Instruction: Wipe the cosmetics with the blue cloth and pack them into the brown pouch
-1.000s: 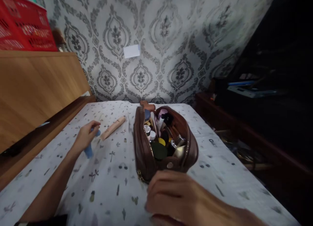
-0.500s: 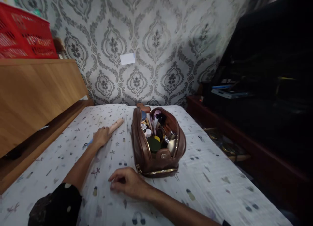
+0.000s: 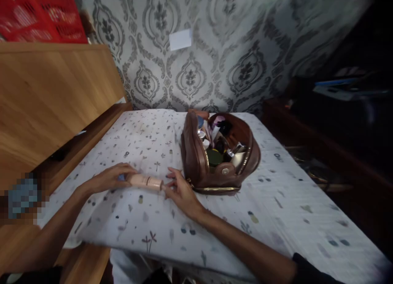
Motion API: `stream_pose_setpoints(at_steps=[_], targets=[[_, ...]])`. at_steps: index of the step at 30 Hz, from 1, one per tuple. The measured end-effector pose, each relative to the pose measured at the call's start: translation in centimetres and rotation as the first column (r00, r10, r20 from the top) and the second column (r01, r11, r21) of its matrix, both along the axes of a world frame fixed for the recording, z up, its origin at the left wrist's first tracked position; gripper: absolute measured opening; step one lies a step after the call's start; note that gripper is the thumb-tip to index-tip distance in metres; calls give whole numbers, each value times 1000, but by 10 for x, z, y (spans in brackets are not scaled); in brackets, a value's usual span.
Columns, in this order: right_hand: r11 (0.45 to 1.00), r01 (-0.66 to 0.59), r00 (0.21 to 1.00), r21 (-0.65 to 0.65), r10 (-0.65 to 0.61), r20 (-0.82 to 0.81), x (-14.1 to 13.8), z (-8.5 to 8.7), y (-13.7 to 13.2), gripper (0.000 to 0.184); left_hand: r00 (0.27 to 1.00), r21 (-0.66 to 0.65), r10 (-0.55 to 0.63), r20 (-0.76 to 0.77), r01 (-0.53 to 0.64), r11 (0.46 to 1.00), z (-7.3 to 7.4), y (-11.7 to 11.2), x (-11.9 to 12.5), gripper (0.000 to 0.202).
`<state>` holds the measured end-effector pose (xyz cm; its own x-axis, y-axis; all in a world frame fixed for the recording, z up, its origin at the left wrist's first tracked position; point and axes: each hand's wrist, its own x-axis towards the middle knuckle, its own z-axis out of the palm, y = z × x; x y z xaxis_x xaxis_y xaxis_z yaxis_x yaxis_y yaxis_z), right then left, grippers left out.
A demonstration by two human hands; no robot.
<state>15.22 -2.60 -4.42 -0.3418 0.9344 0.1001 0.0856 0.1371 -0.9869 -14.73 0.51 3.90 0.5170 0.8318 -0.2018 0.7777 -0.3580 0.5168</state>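
Note:
A peach-coloured cosmetic tube [image 3: 145, 182] lies level between my two hands, just above the printed cloth. My left hand [image 3: 109, 178] grips its left end, and a small blue item [image 3: 121, 177] shows mostly hidden under those fingers. My right hand [image 3: 181, 191] pinches the tube's right end with its fingertips. Just beyond that hand stands an open brown leather toiletry pouch [image 3: 196, 153], its zip gaping. Inside are several cosmetics, including a dark green round lid [image 3: 214, 157] and small silver containers.
The white printed cloth [image 3: 129, 136] covers the surface, and its front edge hangs near my forearms. A wooden panel [image 3: 52, 99] runs along the left, with a red plastic crate [image 3: 39, 17] above it. Damask wallpaper [image 3: 245, 71] stands behind. Dark furniture [image 3: 307, 124] lies right.
The peach tube no longer lies on the cloth at the far side; both hands now hold it nearer me. My right hand moved left to its end. The view tilted and shifted.

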Motion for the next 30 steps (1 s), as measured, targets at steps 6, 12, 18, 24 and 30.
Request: stream_pose_setpoints(at_steps=[6, 12, 18, 24, 30], targets=[[996, -78, 988, 36, 73, 137, -7, 7, 5, 48, 960, 200, 231, 159, -260, 945, 16, -28, 35, 40], [996, -84, 996, 29, 85, -33, -9, -3, -2, 75, 986, 353, -130, -106, 160, 922, 4, -36, 103, 27], [986, -149, 953, -80, 121, -279, -8, -12, 1, 75, 949, 451, -170, -265, 278, 848, -4, -36, 109, 20], [963, -268, 936, 36, 269, -227, -3, 15, -11, 81, 987, 679, -112, 115, 4, 734, 28, -52, 119, 26], [929, -370, 884, -6, 349, -311, 5, 37, -21, 67, 777, 470, 201, 597, -542, 697, 52, -77, 143, 29]])
